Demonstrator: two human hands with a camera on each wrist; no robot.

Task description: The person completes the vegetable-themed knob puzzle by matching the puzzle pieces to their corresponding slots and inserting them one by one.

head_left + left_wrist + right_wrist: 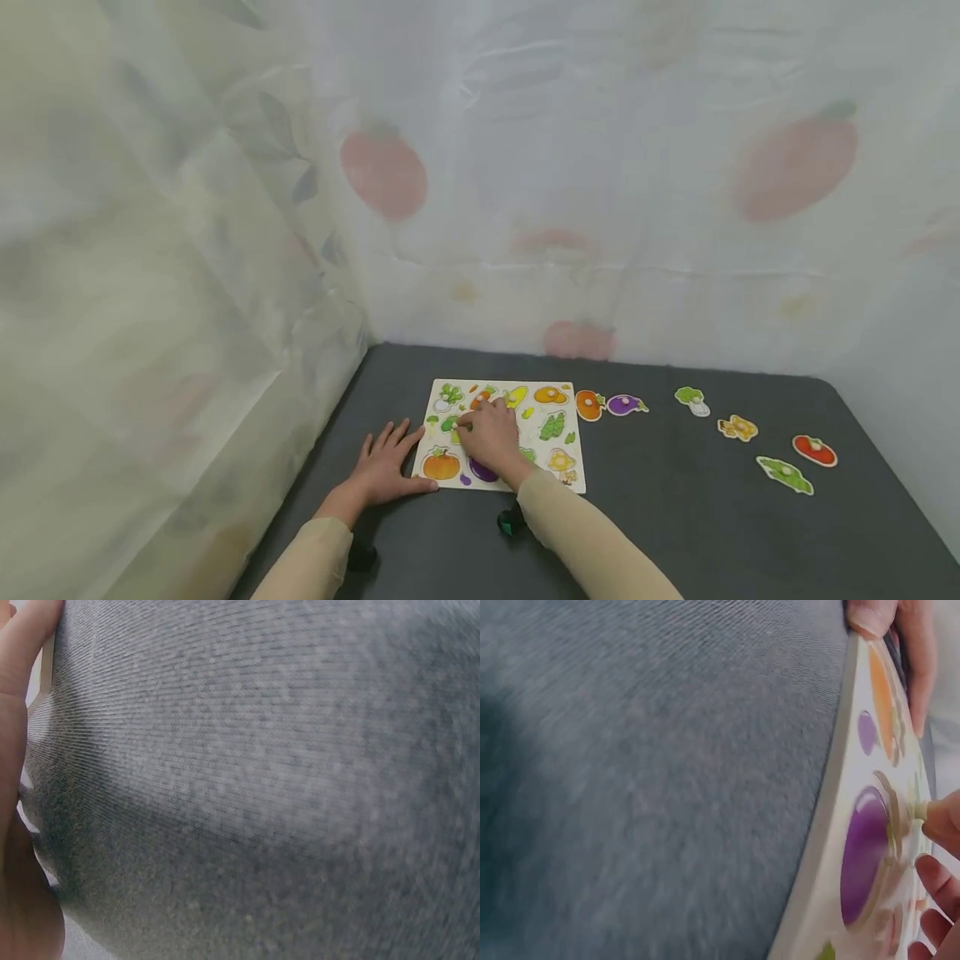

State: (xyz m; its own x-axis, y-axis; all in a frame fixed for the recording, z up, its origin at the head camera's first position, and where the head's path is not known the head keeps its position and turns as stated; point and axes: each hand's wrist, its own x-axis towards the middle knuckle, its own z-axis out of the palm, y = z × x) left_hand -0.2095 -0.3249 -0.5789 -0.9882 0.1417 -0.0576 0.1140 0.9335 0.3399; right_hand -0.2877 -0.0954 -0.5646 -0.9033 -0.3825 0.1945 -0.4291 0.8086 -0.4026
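Head view is showing the puzzle board [529,435] lying flat on a dark table [660,525]. Over the board's left half, the right hand [491,435] is pinching the small knob [920,812] of a green piece [449,423]; the right wrist view is showing a fingertip touching that knob. Whether the piece is sitting fully in the board cannot be told. The left hand [386,468] is resting against the board's left edge, fingers spread and grasping nothing, its thumb touching the board near the near left corner. At that corner, a pumpkin picture [441,465] is showing.

To the board's right, an orange piece [588,406] is lying just beside the edge, with an eggplant piece [623,405] lying farther out. Well apart on the board's right, a green-and-white piece [692,401], a yellow-brown piece [739,428], a tomato piece [814,451] and a pea-pod piece [784,475] are lying scattered. Beyond the board's far side, a printed curtain [600,167] is hanging.
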